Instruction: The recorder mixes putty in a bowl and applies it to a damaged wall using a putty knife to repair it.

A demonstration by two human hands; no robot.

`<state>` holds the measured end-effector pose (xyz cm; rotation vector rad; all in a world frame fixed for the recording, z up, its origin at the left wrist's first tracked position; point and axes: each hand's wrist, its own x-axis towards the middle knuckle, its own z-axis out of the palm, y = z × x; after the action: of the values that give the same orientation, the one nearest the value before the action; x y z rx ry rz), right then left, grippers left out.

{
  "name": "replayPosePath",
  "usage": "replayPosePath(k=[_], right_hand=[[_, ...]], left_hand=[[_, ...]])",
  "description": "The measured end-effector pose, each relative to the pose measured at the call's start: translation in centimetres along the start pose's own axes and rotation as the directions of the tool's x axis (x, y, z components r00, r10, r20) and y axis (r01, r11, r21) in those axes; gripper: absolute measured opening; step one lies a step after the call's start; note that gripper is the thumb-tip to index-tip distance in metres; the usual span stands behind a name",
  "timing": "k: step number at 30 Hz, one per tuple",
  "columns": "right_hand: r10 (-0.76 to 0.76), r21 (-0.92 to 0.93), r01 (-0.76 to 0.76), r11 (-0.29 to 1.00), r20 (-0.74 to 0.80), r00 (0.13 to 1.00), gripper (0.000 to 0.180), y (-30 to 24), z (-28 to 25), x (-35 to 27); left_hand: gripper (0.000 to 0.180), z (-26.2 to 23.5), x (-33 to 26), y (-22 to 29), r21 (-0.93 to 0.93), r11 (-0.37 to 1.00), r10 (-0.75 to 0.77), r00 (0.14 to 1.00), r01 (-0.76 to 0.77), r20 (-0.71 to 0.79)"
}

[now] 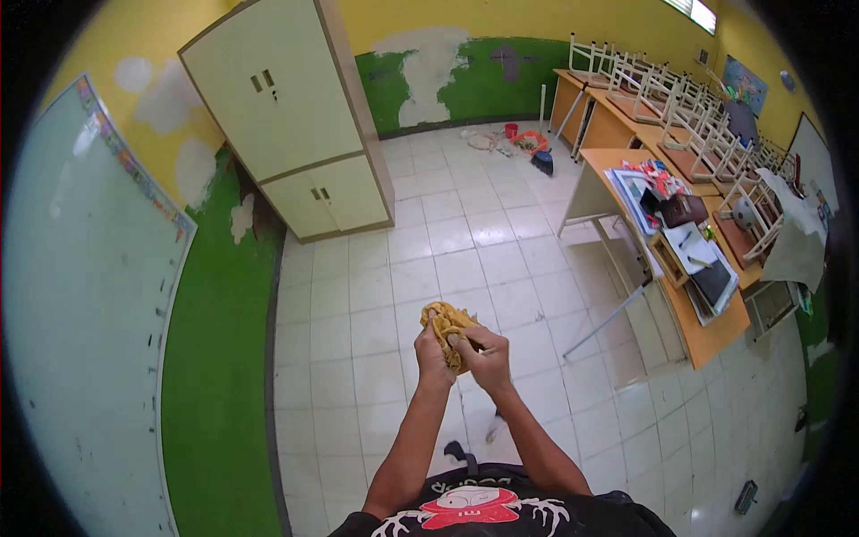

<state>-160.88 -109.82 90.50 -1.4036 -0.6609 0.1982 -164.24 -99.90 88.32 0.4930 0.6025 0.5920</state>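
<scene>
Between my two hands is a crumpled mustard-yellow cloth [455, 320], held up in front of my body over the tiled floor. My left hand [431, 354] grips its left side, the thumb pointing upward along the folds. From the right, my right hand [486, 355] pinches the bunched cloth with thumb and fingers. Parts of the fingers are hidden behind the folds. Both forearms reach up from the lower edge, apart from each other.
A tall cream cabinet [277, 98] stands at the far left, near a whiteboard [89, 313]. On the right, a wooden desk [711, 336] carries papers and boxes; upturned chairs [707, 134] rest on tables behind. A blue broom head [542, 162] and a red cup [511, 130] are at the back.
</scene>
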Motion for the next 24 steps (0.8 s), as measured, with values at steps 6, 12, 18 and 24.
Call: replayPosePath(k=[6,12,18,24], right_hand=[[0.074,0.178,-0.068,0.982,-0.026,0.997,0.014,3.2,-1.0,15.1],[-0.017,-0.156,0.042,0.987,0.155,0.988,0.038,8.8,2.8,31.2],[0.098,-0.244,-0.057,0.968,0.158,0.983,0.031,16.1,3.7,46.6],[0.253,0.062,-0.257,0.964,0.068,0.965,0.02,21.8,4.5,61.3]], left_hand=[[0.04,3.6,14.3,3.2,0.038,0.998,0.049,0.993,-0.053,0.103],[0.028,10.2,29.7,5.5,0.021,0.987,0.158,0.987,-0.157,-0.024],[0.022,14.9,41.9,8.8,0.168,0.976,0.135,0.99,-0.138,0.033],[0.031,18.2,55.6,10.8,0.104,0.987,0.126,0.992,-0.126,0.009]])
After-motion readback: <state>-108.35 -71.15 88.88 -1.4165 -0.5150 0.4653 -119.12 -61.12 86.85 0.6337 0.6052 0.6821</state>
